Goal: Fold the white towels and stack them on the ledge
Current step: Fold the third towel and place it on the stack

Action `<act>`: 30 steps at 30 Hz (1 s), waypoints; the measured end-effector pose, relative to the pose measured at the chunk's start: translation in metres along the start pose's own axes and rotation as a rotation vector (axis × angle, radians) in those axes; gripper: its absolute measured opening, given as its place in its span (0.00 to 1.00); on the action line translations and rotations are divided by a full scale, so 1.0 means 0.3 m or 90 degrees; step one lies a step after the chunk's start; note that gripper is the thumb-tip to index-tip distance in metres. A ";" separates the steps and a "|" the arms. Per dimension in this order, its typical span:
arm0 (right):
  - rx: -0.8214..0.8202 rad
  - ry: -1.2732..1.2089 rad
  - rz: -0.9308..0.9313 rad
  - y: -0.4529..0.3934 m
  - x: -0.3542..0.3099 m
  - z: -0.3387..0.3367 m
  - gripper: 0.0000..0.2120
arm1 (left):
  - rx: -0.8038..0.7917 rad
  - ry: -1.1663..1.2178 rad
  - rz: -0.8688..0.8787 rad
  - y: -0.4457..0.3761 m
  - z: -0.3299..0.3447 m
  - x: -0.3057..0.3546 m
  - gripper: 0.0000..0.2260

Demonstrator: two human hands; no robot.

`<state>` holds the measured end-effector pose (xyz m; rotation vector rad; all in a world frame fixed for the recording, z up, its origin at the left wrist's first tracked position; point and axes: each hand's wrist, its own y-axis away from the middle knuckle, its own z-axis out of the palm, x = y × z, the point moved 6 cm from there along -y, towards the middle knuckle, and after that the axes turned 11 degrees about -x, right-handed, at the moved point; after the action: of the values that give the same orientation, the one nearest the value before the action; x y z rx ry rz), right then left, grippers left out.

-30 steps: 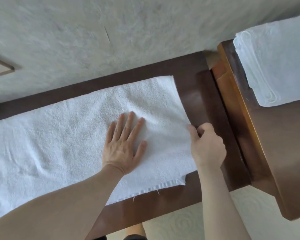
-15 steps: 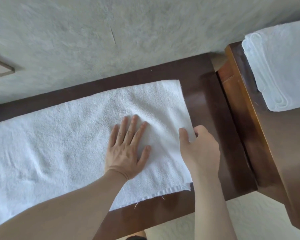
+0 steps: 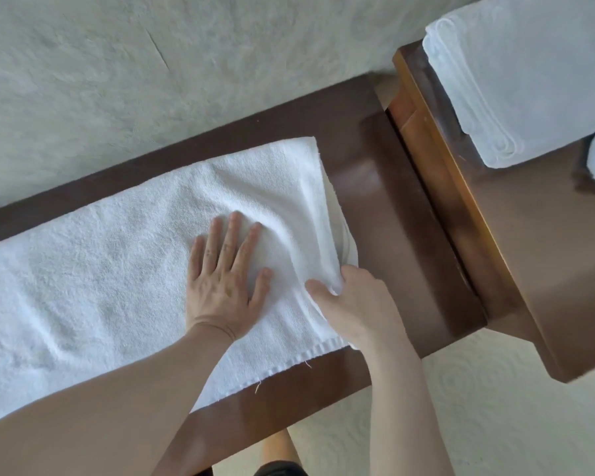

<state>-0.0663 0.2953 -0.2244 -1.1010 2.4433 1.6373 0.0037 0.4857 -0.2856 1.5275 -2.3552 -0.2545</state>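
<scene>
Dark brown wood forms the ledge (image 3: 385,187) running across the middle of the frame, under a pale textured wall (image 3: 152,63). On it a white towel (image 3: 83,276) lies spread flat from the left edge to the centre. At centre, the left hand (image 3: 225,280) presses flat on it, fingers straight and slightly spread. Just right of it, the right hand (image 3: 351,300) pinches the towel's right edge (bunched and lifted into a ridge). At upper right, folded towels (image 3: 516,73) sit on a lighter wooden table (image 3: 536,252).
</scene>
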 end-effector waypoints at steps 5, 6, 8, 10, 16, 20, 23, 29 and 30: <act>-0.161 -0.049 -0.012 0.003 -0.024 0.003 0.24 | -0.002 -0.002 -0.010 -0.003 0.007 0.001 0.30; -0.169 -0.034 0.006 0.004 -0.026 0.007 0.34 | -0.003 -0.001 -0.012 -0.004 0.008 0.000 0.30; -0.136 -0.011 0.063 0.006 -0.007 0.002 0.47 | 0.001 0.006 -0.012 -0.003 0.009 -0.002 0.30; -0.059 -0.004 0.110 0.013 0.025 -0.024 0.51 | 0.008 0.008 -0.010 -0.002 0.010 0.001 0.30; 0.060 0.078 0.024 0.029 0.010 -0.025 0.36 | 0.023 0.007 -0.009 -0.003 0.010 -0.003 0.30; 0.186 0.094 0.031 -0.011 0.044 -0.034 0.11 | 0.028 0.015 -0.003 0.002 0.008 -0.002 0.30; 0.273 0.038 0.066 -0.046 0.101 -0.094 0.05 | 0.026 0.016 0.000 0.000 0.006 -0.001 0.30; 0.326 -0.035 0.034 -0.082 0.109 -0.077 0.07 | 0.014 0.009 0.003 0.002 0.001 0.001 0.30; 0.314 -0.050 0.023 -0.087 0.112 -0.068 0.09 | 0.015 0.011 0.004 0.003 0.000 0.002 0.30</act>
<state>-0.0700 0.2550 -0.2486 -0.8984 2.6122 0.9680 0.0028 0.4856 -0.2854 1.5259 -2.3583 -0.2120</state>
